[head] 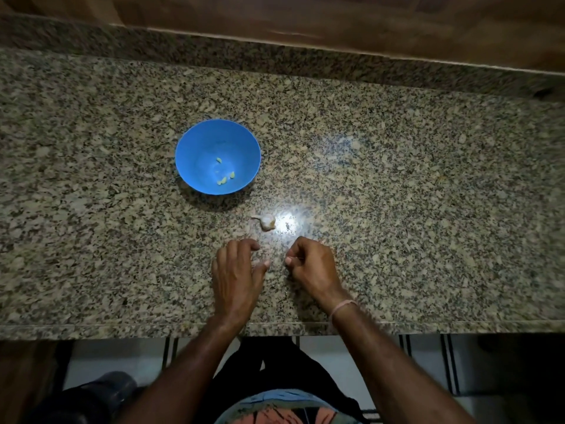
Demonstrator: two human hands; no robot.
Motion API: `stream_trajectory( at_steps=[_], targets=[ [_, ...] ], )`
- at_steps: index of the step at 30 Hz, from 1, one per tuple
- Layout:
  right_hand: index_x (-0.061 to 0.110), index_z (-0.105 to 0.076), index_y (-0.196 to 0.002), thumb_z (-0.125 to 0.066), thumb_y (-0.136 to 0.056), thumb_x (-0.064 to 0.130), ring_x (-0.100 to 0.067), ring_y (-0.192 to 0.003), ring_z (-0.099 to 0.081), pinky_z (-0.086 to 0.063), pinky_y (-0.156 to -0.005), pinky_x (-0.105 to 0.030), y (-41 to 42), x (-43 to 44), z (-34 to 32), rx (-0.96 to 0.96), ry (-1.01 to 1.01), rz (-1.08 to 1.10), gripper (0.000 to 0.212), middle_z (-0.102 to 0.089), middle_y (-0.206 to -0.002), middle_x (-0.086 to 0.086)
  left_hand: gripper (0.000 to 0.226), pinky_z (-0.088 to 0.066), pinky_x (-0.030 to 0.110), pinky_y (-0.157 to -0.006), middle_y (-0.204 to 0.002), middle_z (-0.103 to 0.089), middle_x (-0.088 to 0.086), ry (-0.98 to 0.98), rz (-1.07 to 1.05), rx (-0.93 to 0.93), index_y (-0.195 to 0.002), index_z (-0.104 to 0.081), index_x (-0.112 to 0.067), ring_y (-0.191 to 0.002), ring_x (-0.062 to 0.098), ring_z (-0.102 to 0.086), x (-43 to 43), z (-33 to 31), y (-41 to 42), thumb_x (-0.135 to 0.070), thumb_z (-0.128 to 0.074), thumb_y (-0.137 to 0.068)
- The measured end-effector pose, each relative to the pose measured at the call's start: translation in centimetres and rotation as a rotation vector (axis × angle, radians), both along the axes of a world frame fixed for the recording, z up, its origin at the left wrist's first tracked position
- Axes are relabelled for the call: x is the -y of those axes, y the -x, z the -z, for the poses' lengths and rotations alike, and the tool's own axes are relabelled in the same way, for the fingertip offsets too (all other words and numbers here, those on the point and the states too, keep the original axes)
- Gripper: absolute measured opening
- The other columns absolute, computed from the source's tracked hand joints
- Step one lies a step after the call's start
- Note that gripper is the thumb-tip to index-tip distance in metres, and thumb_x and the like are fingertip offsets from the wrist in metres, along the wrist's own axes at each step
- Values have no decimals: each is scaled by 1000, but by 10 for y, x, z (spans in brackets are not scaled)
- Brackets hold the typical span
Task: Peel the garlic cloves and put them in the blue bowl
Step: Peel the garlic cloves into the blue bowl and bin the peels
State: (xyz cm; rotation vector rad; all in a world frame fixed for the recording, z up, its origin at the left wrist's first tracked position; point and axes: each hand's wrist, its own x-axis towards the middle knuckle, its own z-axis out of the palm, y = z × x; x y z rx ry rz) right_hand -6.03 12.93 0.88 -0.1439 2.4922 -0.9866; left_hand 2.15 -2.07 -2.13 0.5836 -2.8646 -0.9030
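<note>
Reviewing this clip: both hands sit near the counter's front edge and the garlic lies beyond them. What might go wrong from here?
1. The right hand has its fingers curled, close to the front edge of the counter. Whether it pinches anything is too small to tell, but a dropped piece might roll off.
2. The glare beside the garlic, plus the speckled stone, could hide loose cloves or skin.

Garlic (pixel 267 222) sits right ahead of the gap between my left hand (pixel 237 276) and right hand (pixel 312 267), bowl (pixel 195 142) further up-left. Counter (pixel 428 194) on both sides is bare granite, back ledge (pixel 275 53) walls off the far edge.
</note>
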Motion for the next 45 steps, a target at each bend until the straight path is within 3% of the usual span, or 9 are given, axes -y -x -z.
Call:
stream_trajectory(
  at_steps=[3,11,15,22,31,37,41,45],
  targets=[
    [17,-62,-80,-72,-93,6,-10,-70,-65,-60,-67,-38,-7,3,3,-73,-68,-11,20,-67,-74,6,29,-39,42,-93,-109,-56,0,21,9,-11,-113,-58,-24,-105,26,-51,0,1,1,-39,-71,-92],
    [15,-64,-80,-69,-93,15,-22,-64,-63,-57,-62,-42,-13,11,3,-206,-143,-11,13,-67,-70,-2,28,-39,43,-90,-110,-53,0,37,34,3,-113,-56,-27,-106,24,-47,1,5,-1,-41,-67,-92],
    [20,-63,-78,-78,-94,24,-9,-61,-59,-55,-61,-32,-12,11,3,-176,-137,2,22,-61,-66,10,26,-37,42,-92,-112,-51,-1,17,36,22,-113,-55,-28,-108,23,-45,2,3,-1,-39,-67,-94],
    [20,-65,-73,-88,-84,23,-12,-71,-68,-61,-74,-41,1,11,-3,-51,-123,17,25,-70,-73,7,26,-37,42,-93,-110,-49,-2,-18,30,46,-111,-55,-28,-107,22,-42,4,-1,3,-37,-71,-93],
    [19,-68,-89,-75,-96,26,-18,-73,-65,-55,-68,-32,-7,27,-3,-180,-300,16,13,-68,-76,3,25,-38,42,-93,-111,-52,-1,20,-5,53,-110,-56,-28,-107,23,-45,-3,-1,2,-37,-71,-91],
    [19,-69,-94,-75,-96,31,-19,-72,-65,-55,-67,-32,-14,31,-4,-232,-331,60,14,-69,-79,3,27,-38,42,-92,-110,-53,0,21,-19,39,-109,-58,-27,-107,24,-47,-5,0,2,-34,-76,-89],
    [19,-68,-93,-73,-97,30,-18,-70,-61,-46,-62,-29,-19,35,-5,-271,-347,97,13,-65,-76,5,27,-39,42,-93,-112,-53,-1,21,-22,46,-110,-58,-28,-109,22,-46,-7,0,1,-35,-75,-91],
    [18,-67,-92,-72,-98,26,-18,-69,-62,-56,-64,-34,-23,37,-4,-305,-362,95,11,-64,-74,6,27,-38,40,-92,-112,-54,-2,14,-22,34,-111,-58,-28,-109,21,-45,-7,-1,1,-36,-74,-91]
  ],
)
